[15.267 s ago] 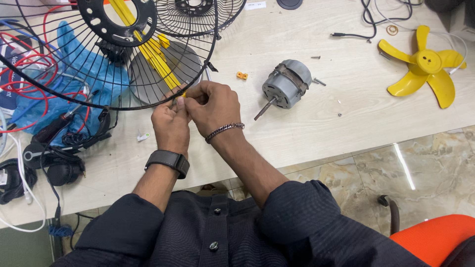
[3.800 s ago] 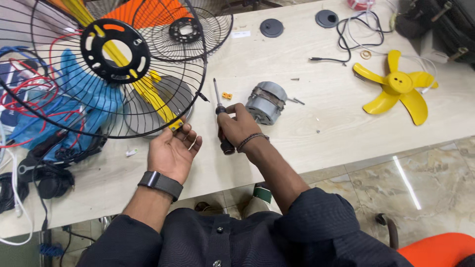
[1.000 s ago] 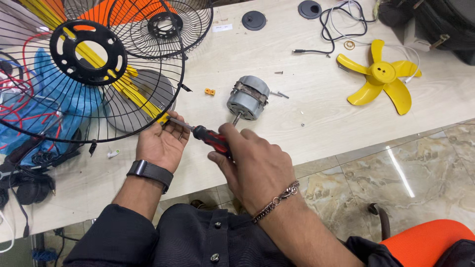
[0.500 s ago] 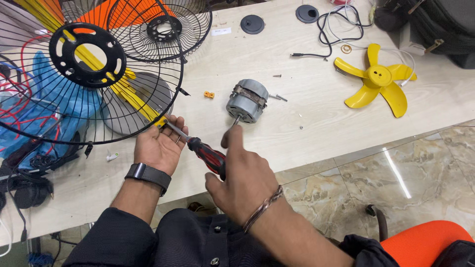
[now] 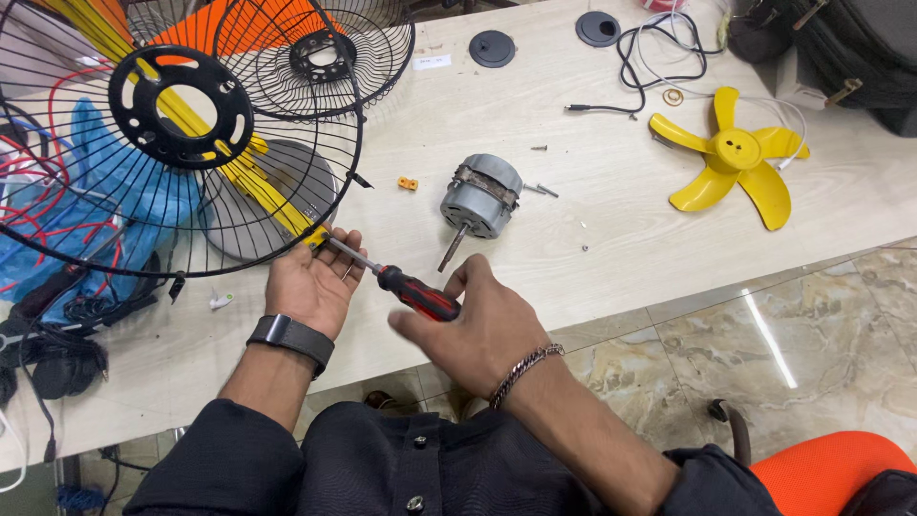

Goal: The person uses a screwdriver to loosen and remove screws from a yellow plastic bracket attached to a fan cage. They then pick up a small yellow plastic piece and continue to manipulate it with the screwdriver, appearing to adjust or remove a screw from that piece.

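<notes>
My right hand [image 5: 487,325] is wrapped round the red-and-black handle of the screwdriver [image 5: 396,284] at mid-frame, its tip at the lower rim of the grille [image 5: 181,143] in the upper left. My left hand [image 5: 310,282] lies open, palm up, under that rim, fingers touching the wire. A second grille [image 5: 320,57] sits behind the first, partly covered by it. One motor [image 5: 480,196] lies just above my right hand, shaft toward me. One yellow blade [image 5: 731,153] rests at upper right, with five vanes. Two black caps [image 5: 493,48] sit at the top edge. The wires at far left are tangled and cut off.
</notes>
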